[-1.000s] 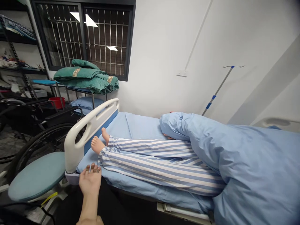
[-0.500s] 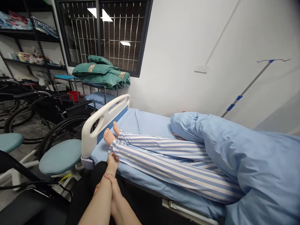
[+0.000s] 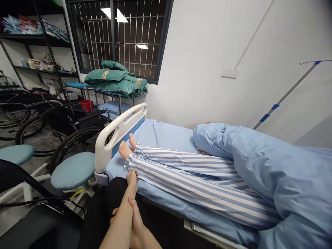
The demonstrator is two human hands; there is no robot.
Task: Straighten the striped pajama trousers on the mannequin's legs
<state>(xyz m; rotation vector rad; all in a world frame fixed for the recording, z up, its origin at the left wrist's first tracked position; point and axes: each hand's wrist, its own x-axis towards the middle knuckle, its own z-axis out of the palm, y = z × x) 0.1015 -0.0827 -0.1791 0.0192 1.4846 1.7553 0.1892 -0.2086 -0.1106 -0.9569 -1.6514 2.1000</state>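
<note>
The right hand [image 3: 132, 211] is closed around the left forearm [image 3: 120, 221] near the wrist, its fingertips [image 3: 114, 215] curling into view on the far side. The left hand [image 3: 132, 180] stands upright, fingers bunched together and pointing to 12 o'clock. It holds nothing that shows, though whether it is fully open or partly curled cannot be told from this angle. Its fingertips are just beside the cuff of the blue-and-white striped pajama trousers [image 3: 197, 183], and contact cannot be confirmed.

Those trousers dress a figure lying on a hospital bed, legs running toward 3 o'clock from the hands. Two bare feet [image 3: 125, 150] poke from the cuffs at about 12 o'clock, close to the white bed-end panel [image 3: 103, 152]. A pale blue sheet [image 3: 168, 214] covers the mattress, and a blue duvet [image 3: 259, 173] hides the figure's upper body.

An IV pole [image 3: 285, 93] leans into view at 2 o'clock. Toward 10 o'clock are a round teal stool seat [image 3: 72, 171] and a black wheelchair [image 3: 77, 143]. Further back at 11 o'clock, green bedding [image 3: 115, 79] sits on a metal cart above a blue pillow [image 3: 114, 107], below a barred window [image 3: 135, 34].
</note>
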